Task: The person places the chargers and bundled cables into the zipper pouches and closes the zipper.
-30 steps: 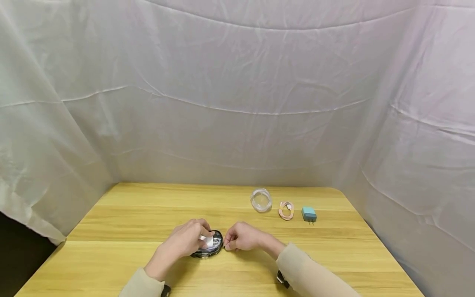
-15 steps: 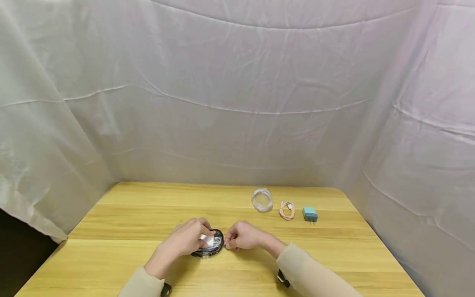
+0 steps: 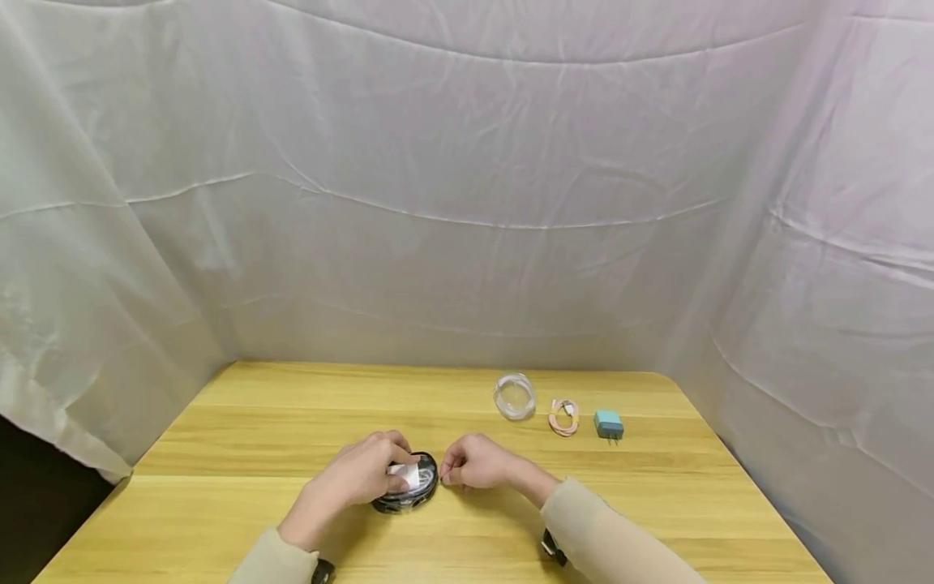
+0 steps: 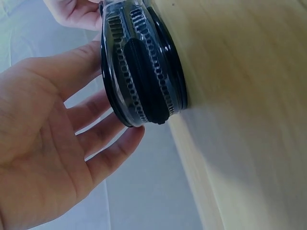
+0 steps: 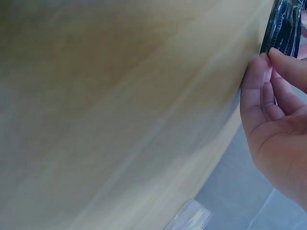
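Note:
A rounded, flattish case [image 3: 426, 478] with black rims and see-through plastic lies on the table; a white label shows on top. Toothed bands run along the case's side [image 4: 144, 62] in the left wrist view, a dark strip between them. My left hand [image 3: 361, 470] holds the case from the left, thumb at the rim and fingers behind it in the left wrist view [image 4: 53, 129]. At the case's right edge my right hand [image 3: 477, 464] pinches something small, mostly hidden by the thumb and fingertip in the right wrist view [image 5: 280, 110].
Behind my right hand lie a clear coiled item [image 3: 515, 397], a pink coiled cable [image 3: 564, 418] and a teal charger plug [image 3: 608, 423], prongs towards me. The wooden table [image 3: 292, 422] meets grey cloth walls [image 3: 467, 268] at back and sides.
Both hands stay almost in place. The case and left hand shift slightly to the left and towards me, partly along with a small tilt of the head view.

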